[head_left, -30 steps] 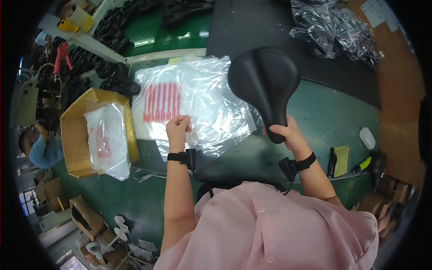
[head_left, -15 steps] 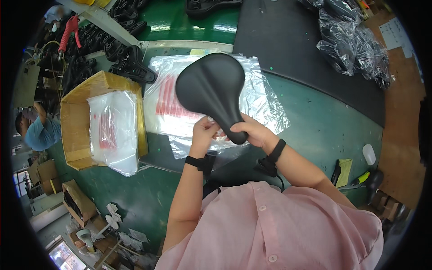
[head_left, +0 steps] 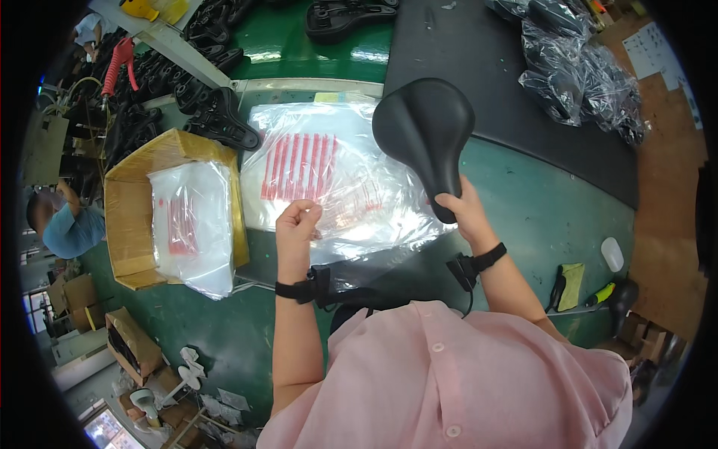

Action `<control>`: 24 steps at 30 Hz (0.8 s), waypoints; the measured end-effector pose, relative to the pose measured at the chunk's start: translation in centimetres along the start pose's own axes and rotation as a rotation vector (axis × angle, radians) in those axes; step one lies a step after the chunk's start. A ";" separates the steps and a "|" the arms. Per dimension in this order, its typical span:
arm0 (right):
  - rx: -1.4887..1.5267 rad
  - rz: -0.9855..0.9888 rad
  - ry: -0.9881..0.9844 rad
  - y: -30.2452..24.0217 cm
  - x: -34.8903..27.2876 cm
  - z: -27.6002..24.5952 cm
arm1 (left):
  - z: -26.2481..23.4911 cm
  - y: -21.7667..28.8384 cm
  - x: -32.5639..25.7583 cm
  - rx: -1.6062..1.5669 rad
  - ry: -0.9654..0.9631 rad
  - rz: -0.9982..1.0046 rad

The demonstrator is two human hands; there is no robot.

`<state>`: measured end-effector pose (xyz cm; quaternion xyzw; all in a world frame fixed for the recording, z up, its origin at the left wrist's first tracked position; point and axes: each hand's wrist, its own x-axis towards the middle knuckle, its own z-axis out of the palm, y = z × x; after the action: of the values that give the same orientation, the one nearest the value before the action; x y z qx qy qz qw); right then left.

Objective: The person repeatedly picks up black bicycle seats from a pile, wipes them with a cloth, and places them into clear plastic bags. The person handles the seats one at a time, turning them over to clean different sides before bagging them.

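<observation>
My right hand (head_left: 465, 213) grips a black bicycle saddle (head_left: 425, 123) by its narrow nose, with the wide end pointing away from me. The saddle is held over the right edge of a stack of clear plastic bags (head_left: 299, 161) printed with red stripes. At the near left of that stack, my left hand (head_left: 298, 224) is closed, thumb against forefinger, on what looks like the edge of the loose top plastic bag (head_left: 366, 232). The film is so transparent that its exact outline is hard to follow.
Left of the stack stands a cardboard box (head_left: 134, 273) with more plastic bags (head_left: 194, 239). Several black saddles (head_left: 221, 120) lie beyond it. Bagged saddles (head_left: 576, 75) rest on a dark mat (head_left: 449, 56) at far right. A green-handled tool (head_left: 600, 295) lies near right. Another person (head_left: 71, 224) is at left.
The saddle has moved right in my right hand, uncovering the red-striped bags. My left hand has left the saddle's nose and shifted left, and the loose film has shifted.
</observation>
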<state>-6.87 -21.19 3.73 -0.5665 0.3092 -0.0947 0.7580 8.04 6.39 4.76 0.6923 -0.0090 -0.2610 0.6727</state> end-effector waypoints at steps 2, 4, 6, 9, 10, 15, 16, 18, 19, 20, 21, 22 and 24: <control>-0.218 -0.176 -0.013 -2.1 -1.6 0.0 | 1.4 -0.7 0.3 -0.005 0.048 -0.053; -0.462 -0.291 -0.078 -3.9 -3.2 -0.2 | 1.9 -2.2 1.1 0.003 0.085 0.005; -0.628 -0.492 -0.154 -3.2 -3.5 0.3 | 2.2 -3.5 2.0 -0.120 0.114 0.001; -0.896 -0.592 -0.336 -2.3 -3.1 2.0 | 2.2 -3.2 2.4 -0.407 0.215 -0.029; -0.965 -0.577 -0.387 -1.2 -2.8 2.2 | 2.4 -2.8 2.6 -0.522 0.307 -0.006; -1.129 -0.452 -0.543 -0.4 -2.9 2.9 | -1.0 1.6 2.2 0.084 0.212 0.254; -1.156 -0.409 -0.550 -0.6 -2.9 3.2 | 0.1 4.0 0.8 0.177 0.164 0.294; -1.142 -0.279 -0.559 -1.4 -2.8 3.7 | 3.6 6.0 -1.8 0.618 -0.029 0.753; -1.033 -0.229 -0.572 -1.4 -2.9 3.6 | 4.4 6.4 -2.9 0.843 -0.125 0.988; -0.925 -0.180 -0.583 -1.3 -3.0 3.2 | 4.2 6.5 -3.6 0.826 -0.104 0.964; -0.816 -0.130 -0.593 -1.3 -2.9 3.1 | 4.0 6.1 -4.1 0.809 -0.083 0.939; -0.672 -0.023 -0.611 -1.9 -4.1 3.0 | 3.8 5.8 -4.4 0.792 -0.063 0.915; -0.873 -0.118 -0.595 -1.3 -5.8 3.4 | 2.6 5.3 -3.9 0.571 0.137 0.599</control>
<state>-9.27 -16.06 7.60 -0.8481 0.0592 0.1653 0.4999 5.52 4.88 11.16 0.8336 -0.2370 0.0058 0.4989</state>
